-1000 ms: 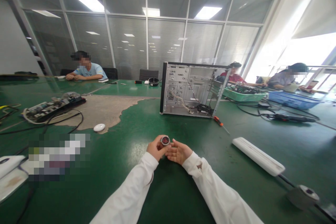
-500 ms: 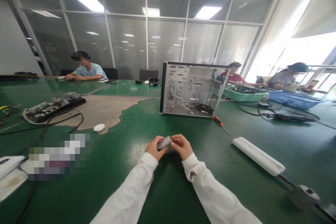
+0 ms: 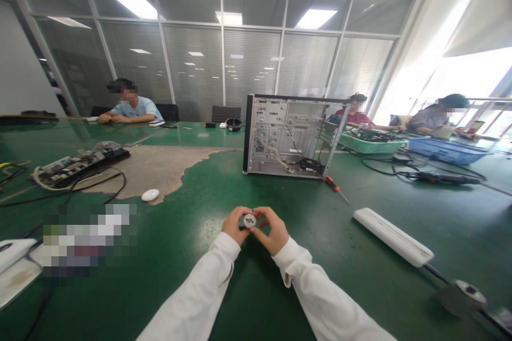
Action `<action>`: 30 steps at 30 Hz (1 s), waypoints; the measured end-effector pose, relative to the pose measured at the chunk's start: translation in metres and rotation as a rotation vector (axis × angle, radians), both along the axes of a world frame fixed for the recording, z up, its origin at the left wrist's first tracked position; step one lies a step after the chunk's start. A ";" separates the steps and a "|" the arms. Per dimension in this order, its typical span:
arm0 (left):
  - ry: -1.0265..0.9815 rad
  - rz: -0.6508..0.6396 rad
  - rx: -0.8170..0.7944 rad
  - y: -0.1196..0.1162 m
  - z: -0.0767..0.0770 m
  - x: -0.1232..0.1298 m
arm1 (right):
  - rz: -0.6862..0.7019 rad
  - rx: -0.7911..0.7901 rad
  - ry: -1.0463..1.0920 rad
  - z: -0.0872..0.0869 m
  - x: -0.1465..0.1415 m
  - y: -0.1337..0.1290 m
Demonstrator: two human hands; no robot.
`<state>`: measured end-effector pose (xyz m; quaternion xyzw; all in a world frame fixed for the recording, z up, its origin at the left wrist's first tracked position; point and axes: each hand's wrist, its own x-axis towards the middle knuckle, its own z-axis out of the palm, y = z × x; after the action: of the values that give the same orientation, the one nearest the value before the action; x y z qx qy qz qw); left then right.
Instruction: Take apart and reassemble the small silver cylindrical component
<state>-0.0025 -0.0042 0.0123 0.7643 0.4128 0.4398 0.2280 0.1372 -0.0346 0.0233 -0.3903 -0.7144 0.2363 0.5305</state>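
Note:
A small grey round part is held just above the green table, its circular face with a dark centre turned toward me. My left hand grips it from the left side. From the right, my right hand has its thumb and fingers curled onto the same part. Beyond my hands an open computer case stands upright, its metal inside and some loose cables showing. A screwdriver with an orange and black handle lies by the case's lower right corner.
A white power strip lies at the right. Behind it are a power tool, a green basket and a blue basket. A circuit assembly and a white disc are at the left. Three people sit across the table.
The grey part has turned from lying lengthwise to showing its round end. My right hand has rotated and closed in on it, while my left hand has stayed almost still.

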 end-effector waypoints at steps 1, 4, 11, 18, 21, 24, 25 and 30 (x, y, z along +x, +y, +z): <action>-0.006 0.003 0.024 0.000 0.001 0.000 | 0.004 -0.001 0.002 0.002 0.000 -0.001; -0.007 0.011 0.060 0.000 0.003 0.000 | 0.009 0.008 -0.022 0.006 0.000 -0.003; 0.016 0.032 0.169 -0.001 0.006 0.000 | -0.007 0.038 -0.078 0.000 0.001 -0.001; 0.046 0.019 0.185 -0.003 0.008 0.001 | -0.008 0.020 -0.082 -0.003 0.001 0.002; 0.011 0.019 0.103 -0.005 0.011 0.001 | -0.011 -0.005 -0.062 -0.002 0.002 0.002; -0.027 0.026 -0.001 -0.004 0.010 0.001 | -0.025 -0.023 -0.065 -0.002 0.002 0.002; -0.030 0.032 -0.035 -0.003 0.009 0.001 | -0.030 -0.029 -0.073 -0.002 0.002 0.002; -0.025 0.041 -0.120 0.002 -0.001 0.000 | -0.054 -0.095 -0.094 -0.009 0.001 0.005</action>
<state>-0.0024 -0.0024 0.0116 0.7352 0.4510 0.4285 0.2693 0.1387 -0.0298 0.0147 -0.4448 -0.7157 0.2368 0.4837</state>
